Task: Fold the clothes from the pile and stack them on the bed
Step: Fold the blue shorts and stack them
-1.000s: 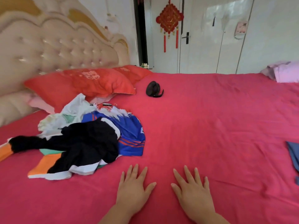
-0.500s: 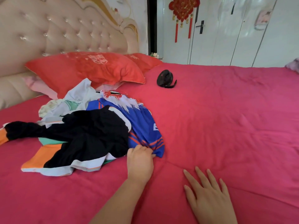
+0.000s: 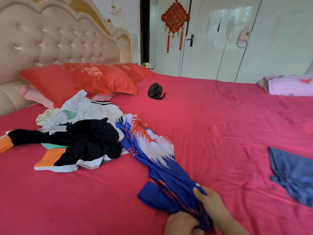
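Note:
A blue jersey (image 3: 162,168) with white and red markings stretches from the pile toward me across the red bed sheet (image 3: 211,126). My left hand (image 3: 181,224) grips its bunched near end at the bottom edge of the view. My right hand (image 3: 211,204) holds the same bunched end just to the right, fingers curled into the cloth. The pile (image 3: 77,133) lies at the left: a black garment with orange and white panels on top, white and pale green clothes behind it.
Two red pillows (image 3: 79,82) lean on the tufted headboard (image 3: 50,36). A small black fan (image 3: 155,91) sits mid-bed. A dark blue cloth (image 3: 293,173) lies at the right, and a folded lilac blanket (image 3: 288,84) rests at the far right.
My left hand took hold of the blue jersey and dragged it out of the pile toward me. My right hand left the sheet and now grips the jersey too.

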The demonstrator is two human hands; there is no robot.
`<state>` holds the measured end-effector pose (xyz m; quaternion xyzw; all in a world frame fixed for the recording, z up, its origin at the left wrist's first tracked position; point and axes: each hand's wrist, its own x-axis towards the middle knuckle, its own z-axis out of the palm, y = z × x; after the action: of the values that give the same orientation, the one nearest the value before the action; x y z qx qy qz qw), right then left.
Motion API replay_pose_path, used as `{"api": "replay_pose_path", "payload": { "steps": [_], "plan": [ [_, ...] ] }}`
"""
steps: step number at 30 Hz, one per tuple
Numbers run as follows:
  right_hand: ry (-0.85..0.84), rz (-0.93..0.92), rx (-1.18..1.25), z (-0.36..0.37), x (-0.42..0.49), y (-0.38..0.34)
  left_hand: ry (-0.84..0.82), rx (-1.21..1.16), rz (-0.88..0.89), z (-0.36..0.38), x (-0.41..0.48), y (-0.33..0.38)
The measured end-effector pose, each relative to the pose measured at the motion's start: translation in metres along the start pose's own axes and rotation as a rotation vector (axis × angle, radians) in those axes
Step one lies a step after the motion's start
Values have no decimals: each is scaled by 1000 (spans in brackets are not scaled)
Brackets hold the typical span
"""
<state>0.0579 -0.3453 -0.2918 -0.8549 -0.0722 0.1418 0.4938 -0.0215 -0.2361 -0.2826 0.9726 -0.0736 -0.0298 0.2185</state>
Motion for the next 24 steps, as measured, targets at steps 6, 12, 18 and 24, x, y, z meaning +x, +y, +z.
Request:
{"api": "replay_pose_path", "payload": {
  "steps": [6, 12, 18, 24],
  "plan": [
    [223, 142, -166, -79, -72, 37, 498, -242, 19, 14, -37, 7],
    [303, 217, -445, -150, -140, 79, 431, -241, -211, 6, -43, 19],
    [346, 342, -605, -206, -163, 85, 319, -149, -205, 0, -45, 29],
    [322, 263, -565, -186, -131, 76, 300, -169, -145, -22, -12, 37]
  ]
}}
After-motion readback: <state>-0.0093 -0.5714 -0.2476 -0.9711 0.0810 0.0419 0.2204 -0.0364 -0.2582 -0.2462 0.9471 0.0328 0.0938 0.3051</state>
